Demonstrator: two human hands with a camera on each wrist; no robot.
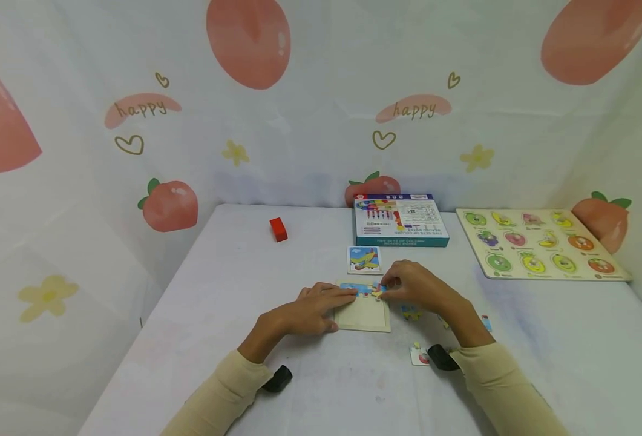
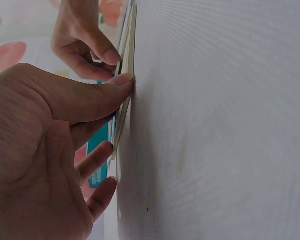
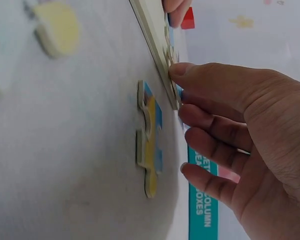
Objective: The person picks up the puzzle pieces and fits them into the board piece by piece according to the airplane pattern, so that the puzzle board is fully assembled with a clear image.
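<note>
A shallow pale wooden puzzle tray [image 1: 361, 316] lies on the white table, with a row of blue puzzle pieces [image 1: 363, 290] along its far side. My left hand [image 1: 314, 309] reaches in from the left, its outstretched fingers resting on that row. In the left wrist view its thumb [image 2: 121, 80] touches the tray's edge. At the tray's far right corner, my right hand [image 1: 415, 284] pinches a blue-and-yellow jigsaw piece [image 1: 377, 293] between thumb and fingertips. Just right of the tray is a loose yellow-and-blue piece [image 3: 150, 142]. Behind the tray sits an airplane picture [image 1: 364, 260].
More loose pieces, one white and red [image 1: 420, 356], lie under and beside my right forearm. A boxed set [image 1: 401, 221] stands at the back, with a fruit board [image 1: 541, 245] to its right. A red block [image 1: 279, 229] sits at the back left.
</note>
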